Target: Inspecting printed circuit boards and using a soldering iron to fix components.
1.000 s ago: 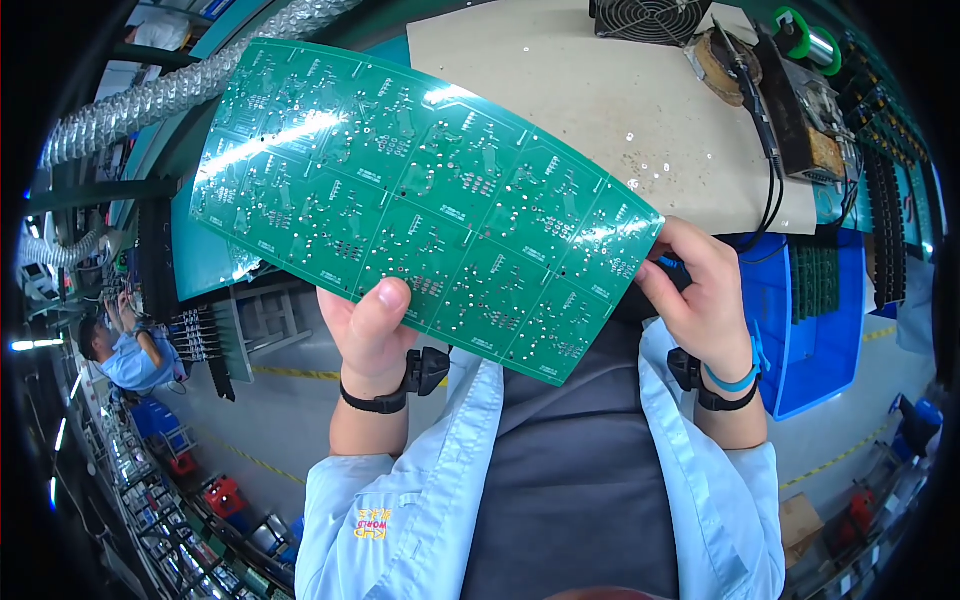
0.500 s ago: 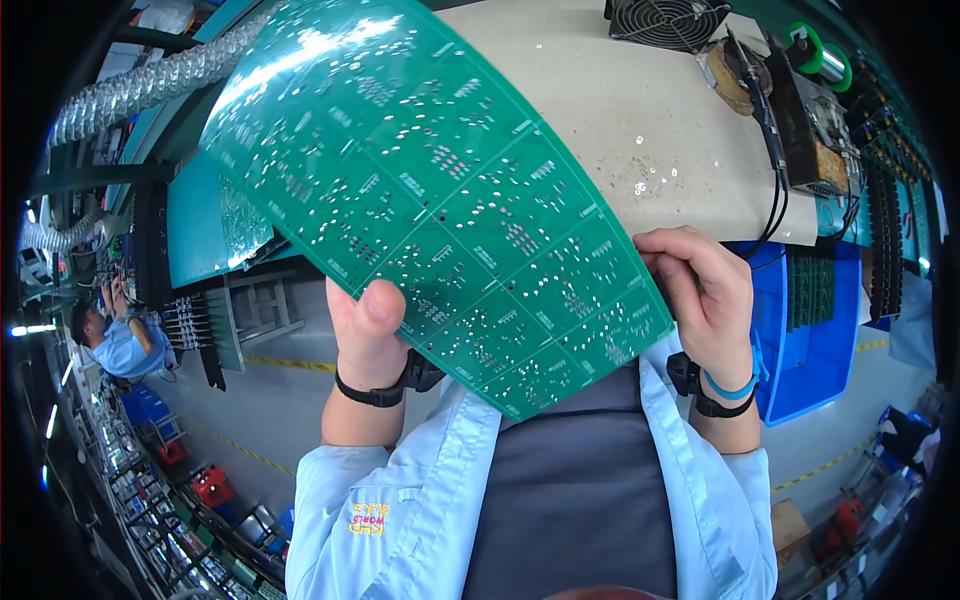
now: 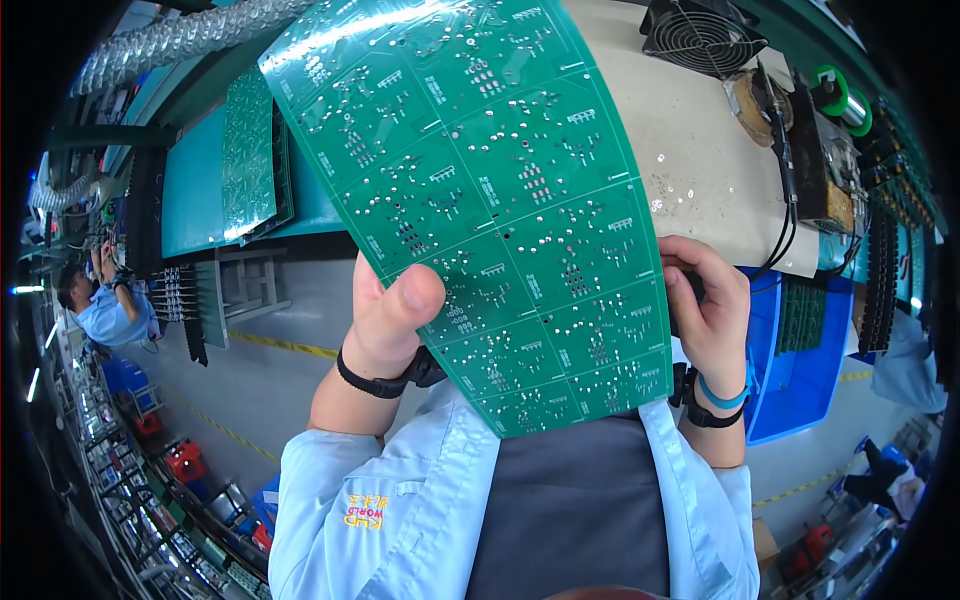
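Observation:
A large green circuit board panel (image 3: 500, 215), dotted with shiny solder joints and divided into a grid of smaller boards, is held up tilted in front of my chest. Its left edge is gripped by my left hand (image 3: 392, 310), the thumb lying over the face and the fingers hidden behind. At the right edge my right hand (image 3: 708, 315) is closed on the panel with curled fingers; some fingertips are hidden by it. Dark straps circle both wrists, and a blue band is on the right one.
Beyond the panel lies a beige work surface (image 3: 700, 190) with small bright bits. A black fan (image 3: 703, 38), a solder wire spool (image 3: 846, 102) and a cabled iron (image 3: 784, 150) stand at right. Below is a blue bin (image 3: 800, 375). More boards (image 3: 250, 160) lie left; a co-worker (image 3: 105, 300) sits far left.
The panel has turned more upright and shifted slightly right in view, with its face tilted closer. Both hands keep their hold. The boards lying at left show more fully.

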Demonstrator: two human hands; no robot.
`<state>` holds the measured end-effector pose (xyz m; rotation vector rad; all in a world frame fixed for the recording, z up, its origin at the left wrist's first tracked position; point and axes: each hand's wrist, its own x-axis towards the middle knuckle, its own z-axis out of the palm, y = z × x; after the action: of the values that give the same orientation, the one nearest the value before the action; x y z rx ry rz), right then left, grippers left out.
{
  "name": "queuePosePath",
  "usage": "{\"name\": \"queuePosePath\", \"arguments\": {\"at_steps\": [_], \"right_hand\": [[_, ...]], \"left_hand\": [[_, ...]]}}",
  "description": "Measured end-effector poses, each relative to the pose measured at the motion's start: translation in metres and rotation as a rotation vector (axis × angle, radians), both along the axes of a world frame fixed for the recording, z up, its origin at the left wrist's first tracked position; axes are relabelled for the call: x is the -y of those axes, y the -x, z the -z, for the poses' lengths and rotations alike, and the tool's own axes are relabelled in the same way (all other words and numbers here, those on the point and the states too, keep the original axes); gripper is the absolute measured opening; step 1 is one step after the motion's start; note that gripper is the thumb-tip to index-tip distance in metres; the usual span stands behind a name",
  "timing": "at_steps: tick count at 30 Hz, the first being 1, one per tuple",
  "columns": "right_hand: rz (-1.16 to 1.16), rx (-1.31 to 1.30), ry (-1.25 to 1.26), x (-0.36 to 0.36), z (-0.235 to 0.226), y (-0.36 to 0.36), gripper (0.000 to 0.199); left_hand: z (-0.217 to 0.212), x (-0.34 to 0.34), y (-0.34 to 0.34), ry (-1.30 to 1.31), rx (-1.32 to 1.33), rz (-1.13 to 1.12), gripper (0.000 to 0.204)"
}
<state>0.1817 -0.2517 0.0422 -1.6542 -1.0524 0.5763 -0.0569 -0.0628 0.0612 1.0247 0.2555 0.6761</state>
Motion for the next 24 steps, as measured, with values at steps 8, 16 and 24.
{"name": "queuePosePath", "arguments": {"at_steps": [8, 16, 24], "right_hand": [[0.123, 0.081, 0.010, -0.010, 0.026, -0.017, 0.019], [0.103, -0.003, 0.055, -0.012, 0.028, -0.023, 0.019], [0.027, -0.053, 0.060, -0.007, 0.039, -0.034, 0.021]], "left_hand": [[0.000, -0.004, 0.005, 0.118, 0.029, 0.073, 0.075], [-0.004, -0.001, -0.001, 0.096, -0.030, 0.029, 0.076], [-0.023, 0.003, -0.013, 0.067, -0.068, 0.025, 0.061]]}}
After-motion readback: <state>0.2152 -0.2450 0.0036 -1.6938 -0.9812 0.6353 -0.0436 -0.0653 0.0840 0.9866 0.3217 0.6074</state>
